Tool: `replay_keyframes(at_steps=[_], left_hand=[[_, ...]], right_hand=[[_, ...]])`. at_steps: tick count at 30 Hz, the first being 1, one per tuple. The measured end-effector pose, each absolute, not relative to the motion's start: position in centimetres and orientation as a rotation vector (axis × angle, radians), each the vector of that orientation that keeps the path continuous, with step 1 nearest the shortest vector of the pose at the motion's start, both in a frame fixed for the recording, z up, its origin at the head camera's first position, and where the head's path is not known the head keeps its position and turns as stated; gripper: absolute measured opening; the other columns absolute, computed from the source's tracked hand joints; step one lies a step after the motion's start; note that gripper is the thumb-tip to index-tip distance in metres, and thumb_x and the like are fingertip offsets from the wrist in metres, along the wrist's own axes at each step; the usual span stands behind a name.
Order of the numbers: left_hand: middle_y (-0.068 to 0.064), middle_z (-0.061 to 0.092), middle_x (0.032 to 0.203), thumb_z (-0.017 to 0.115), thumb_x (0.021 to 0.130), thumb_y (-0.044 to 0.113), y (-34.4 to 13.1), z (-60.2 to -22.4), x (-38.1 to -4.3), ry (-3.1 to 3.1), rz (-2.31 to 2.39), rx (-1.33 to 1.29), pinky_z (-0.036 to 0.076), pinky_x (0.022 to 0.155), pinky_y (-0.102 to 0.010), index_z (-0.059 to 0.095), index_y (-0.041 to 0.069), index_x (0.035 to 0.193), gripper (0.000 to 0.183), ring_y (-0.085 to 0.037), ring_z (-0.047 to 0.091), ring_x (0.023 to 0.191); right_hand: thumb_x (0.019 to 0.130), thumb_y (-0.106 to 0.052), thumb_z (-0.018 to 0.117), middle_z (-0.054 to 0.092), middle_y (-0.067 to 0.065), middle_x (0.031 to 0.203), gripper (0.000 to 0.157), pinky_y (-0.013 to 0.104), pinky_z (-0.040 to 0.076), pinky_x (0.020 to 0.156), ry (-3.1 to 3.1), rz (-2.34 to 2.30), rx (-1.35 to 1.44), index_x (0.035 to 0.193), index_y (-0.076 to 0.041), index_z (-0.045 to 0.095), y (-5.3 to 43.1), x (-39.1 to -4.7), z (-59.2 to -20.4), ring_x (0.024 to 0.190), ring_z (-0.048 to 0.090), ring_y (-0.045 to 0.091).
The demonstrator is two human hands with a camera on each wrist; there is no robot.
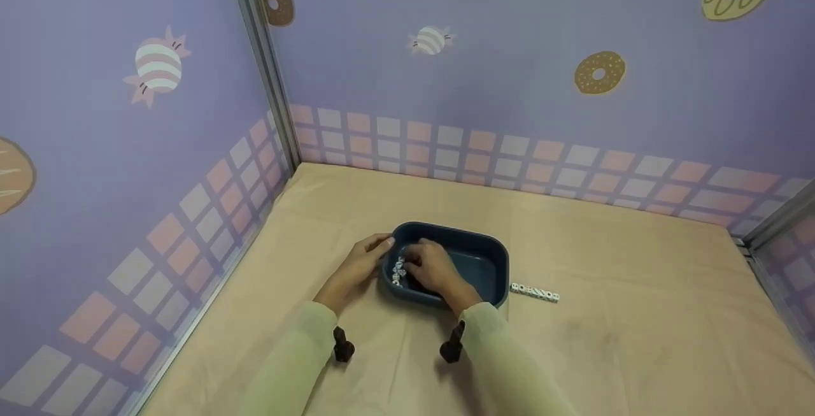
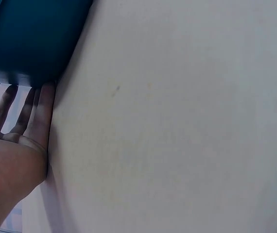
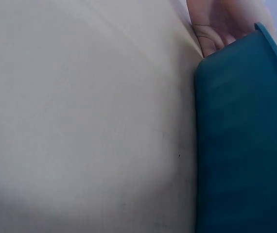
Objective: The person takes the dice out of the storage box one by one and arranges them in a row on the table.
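Observation:
A dark blue rectangular tray [image 1: 474,237] with raised walls stands on the table. My left hand [image 1: 356,269] grips its left end, thumb at the rim and fingers [image 2: 43,109] against the outer wall. My right hand [image 1: 439,272] reaches over the near wall into the tray, fingers bent down beside several small white dice [image 1: 398,272] gathered along the left inner side. I cannot tell whether its fingertips pinch a die. The tray's outer wall [image 3: 245,136] fills the right side of the right wrist view and hides the dice there.
A straight row of several white dice [image 1: 535,293] lies on the table just right of the tray. Pale cloth [image 1: 637,327] covers the table. Purple patterned walls [image 1: 484,85] stand behind and at the left, with a metal post [image 1: 267,65] in the corner.

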State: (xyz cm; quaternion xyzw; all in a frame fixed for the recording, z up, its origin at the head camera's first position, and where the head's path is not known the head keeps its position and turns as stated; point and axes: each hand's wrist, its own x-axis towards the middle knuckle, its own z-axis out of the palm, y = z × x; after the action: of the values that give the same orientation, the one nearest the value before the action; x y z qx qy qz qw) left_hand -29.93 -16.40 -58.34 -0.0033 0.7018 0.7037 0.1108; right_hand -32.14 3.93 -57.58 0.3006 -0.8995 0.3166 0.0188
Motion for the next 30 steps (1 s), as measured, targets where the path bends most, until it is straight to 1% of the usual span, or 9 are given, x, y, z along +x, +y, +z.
replay_keyframes(at_steps=[3,6,10,15,20,24,26,30], left_hand=[[-0.013,0.06,0.146,0.061,0.109,0.039,-16.4,-58.3,-29.9,2.003,2.109,-0.011,0.056,0.099,-0.04,0.059,0.012,0.149,0.048,-0.03,0.064,0.128],[-0.011,0.061,0.145,0.061,0.109,0.039,-16.5,-58.3,-29.9,2.031,2.099,-0.012,0.057,0.098,-0.039,0.06,0.014,0.148,0.047,-0.028,0.065,0.127],[-0.012,0.061,0.146,0.062,0.109,0.04,-16.5,-58.3,-29.9,2.032,2.097,-0.004,0.056,0.1,-0.04,0.06,0.014,0.148,0.047,-0.029,0.064,0.128],[-0.013,0.061,0.146,0.061,0.11,0.038,-16.2,-58.3,-30.0,1.986,2.125,0.018,0.056,0.101,-0.041,0.06,0.012,0.148,0.047,-0.031,0.065,0.128],[-0.014,0.061,0.144,0.06,0.11,0.036,-15.6,-58.0,-30.3,1.977,2.12,0.05,0.056,0.1,-0.04,0.06,0.011,0.148,0.045,-0.031,0.066,0.127],[-0.011,0.062,0.144,0.06,0.109,0.041,-15.7,-57.9,-30.5,2.043,2.053,0.031,0.057,0.099,-0.039,0.06,0.012,0.149,0.048,-0.028,0.066,0.125],[-0.011,0.062,0.144,0.061,0.109,0.042,-16.0,-58.1,-30.5,2.076,2.031,0.016,0.057,0.099,-0.039,0.059,0.012,0.149,0.05,-0.027,0.066,0.125],[-0.011,0.06,0.146,0.061,0.109,0.043,-16.5,-58.3,-29.9,2.079,2.039,-0.005,0.054,0.103,-0.041,0.059,0.013,0.15,0.051,-0.028,0.063,0.129]], right_hand=[[0.096,-0.005,0.076,0.072,0.006,0.099,0.014,0.044,0.056,0.086,-2.81,0.995,0.908,0.11,-0.007,0.079,3.9,-32.1,-57.6,0.093,0.065,0.022],[0.096,-0.006,0.076,0.071,0.006,0.101,0.017,0.044,0.056,0.087,-2.834,0.994,0.892,0.113,-0.007,0.077,3.8,-32.1,-57.6,0.094,0.064,0.022],[0.097,-0.007,0.077,0.07,0.006,0.101,0.018,0.046,0.055,0.088,-2.859,0.987,0.891,0.114,-0.006,0.078,3.8,-32.2,-57.6,0.093,0.062,0.022],[0.095,-0.008,0.077,0.066,0.004,0.096,0.013,0.045,0.054,0.086,-2.891,0.984,0.866,0.108,-0.006,0.077,4.1,-32.4,-57.4,0.09,0.06,0.021],[0.092,-0.007,0.077,0.065,0.002,0.094,0.011,0.04,0.054,0.08,-2.835,1.064,0.803,0.102,-0.007,0.072,5.0,-32.4,-56.8,0.086,0.06,0.019],[0.09,-0.006,0.077,0.065,0.0,0.092,0.013,0.034,0.053,0.076,-2.707,1.234,0.733,0.1,-0.009,0.068,6.1,-32.2,-56.0,0.084,0.061,0.016],[0.092,-0.008,0.077,0.067,-0.002,0.094,0.013,0.032,0.055,0.077,-2.665,1.299,0.723,0.103,-0.008,0.069,7.0,-31.7,-55.2,0.085,0.063,0.014],[0.098,-0.011,0.076,0.071,-0.002,0.097,0.012,0.032,0.057,0.078,-2.588,1.346,0.812,0.109,-0.008,0.073,10.0,-30.3,-53.6,0.086,0.066,0.013]])
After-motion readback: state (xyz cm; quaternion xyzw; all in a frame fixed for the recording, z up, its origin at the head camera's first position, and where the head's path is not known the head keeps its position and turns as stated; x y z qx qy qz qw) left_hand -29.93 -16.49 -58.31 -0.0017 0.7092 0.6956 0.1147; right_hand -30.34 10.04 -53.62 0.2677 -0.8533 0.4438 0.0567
